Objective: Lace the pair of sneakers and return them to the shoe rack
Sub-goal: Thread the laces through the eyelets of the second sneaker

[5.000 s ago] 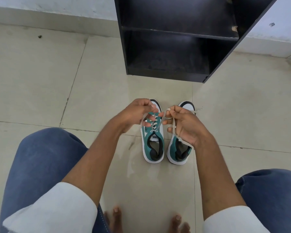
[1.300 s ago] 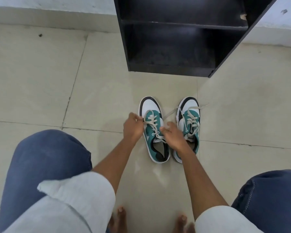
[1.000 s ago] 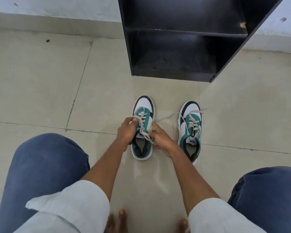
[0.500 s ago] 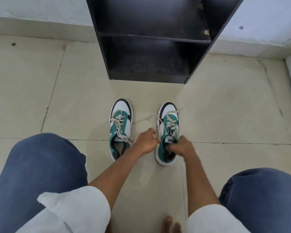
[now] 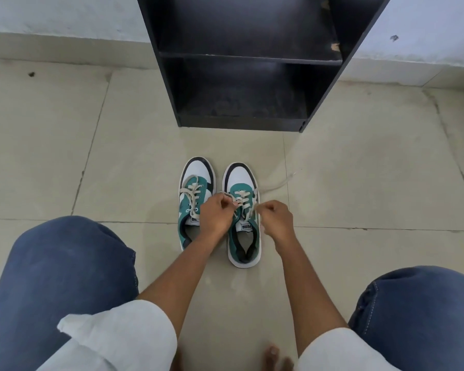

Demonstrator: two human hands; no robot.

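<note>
Two teal, white and black sneakers stand side by side on the tiled floor, toes toward the rack. The left sneaker point(image 5: 194, 194) is laced, with its bow lying loose on the tongue. Over the right sneaker point(image 5: 243, 228), my left hand point(image 5: 217, 214) pinches one cream lace end and my right hand point(image 5: 275, 219) pinches the other, both held just above the upper eyelets. A loose stretch of that lace point(image 5: 280, 182) trails over the floor to the right. The black shoe rack point(image 5: 241, 65) stands just beyond the shoes, its shelves bare.
My knees in blue jeans point(image 5: 62, 277) flank the shoes at left and right, and my bare toes point(image 5: 272, 354) show at the bottom edge. A white wall with a skirting point(image 5: 65, 46) runs behind the rack. Beige floor tiles point(image 5: 373, 183) spread to both sides.
The sneakers now stand close together again. My hands have risen from the right sneaker's collar to its laces and each has taken hold of a lace end.
</note>
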